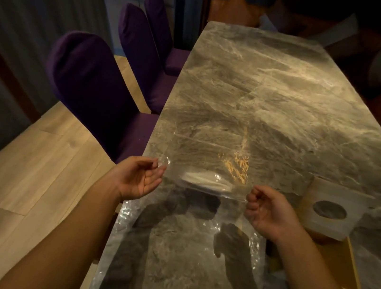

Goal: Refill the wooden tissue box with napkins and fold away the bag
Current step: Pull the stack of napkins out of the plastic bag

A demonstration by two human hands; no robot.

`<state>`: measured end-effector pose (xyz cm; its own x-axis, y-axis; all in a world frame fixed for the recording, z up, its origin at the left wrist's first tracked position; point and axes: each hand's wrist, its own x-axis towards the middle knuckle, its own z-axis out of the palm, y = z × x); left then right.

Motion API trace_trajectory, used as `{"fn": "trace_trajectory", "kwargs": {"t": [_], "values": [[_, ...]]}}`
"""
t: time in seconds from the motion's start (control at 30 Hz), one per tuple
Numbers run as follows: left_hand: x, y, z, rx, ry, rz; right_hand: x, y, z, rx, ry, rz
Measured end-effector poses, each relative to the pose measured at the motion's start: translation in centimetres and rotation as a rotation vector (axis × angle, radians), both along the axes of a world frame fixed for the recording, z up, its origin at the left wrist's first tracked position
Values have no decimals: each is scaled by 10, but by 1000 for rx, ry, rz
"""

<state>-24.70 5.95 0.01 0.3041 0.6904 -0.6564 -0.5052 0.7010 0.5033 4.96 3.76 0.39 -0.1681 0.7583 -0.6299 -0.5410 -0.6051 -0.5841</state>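
Head view: our left hand [140, 179] and right hand [267, 210] each pinch a corner of the clear bag [206, 162] above the marble table [280, 88], beside the tissue box [331, 211].

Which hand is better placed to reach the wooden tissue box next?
Right. The right hand sits just beside the wooden tissue box, while the left hand pinches the clear bag at its far corner.
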Motion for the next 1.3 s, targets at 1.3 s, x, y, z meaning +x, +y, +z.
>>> {"fn": "trace_trajectory", "kwargs": {"t": [1.3], "values": [[-11,-28,-74,-123,459,-195,-9,-34,-61,-122,-471,149]]}}
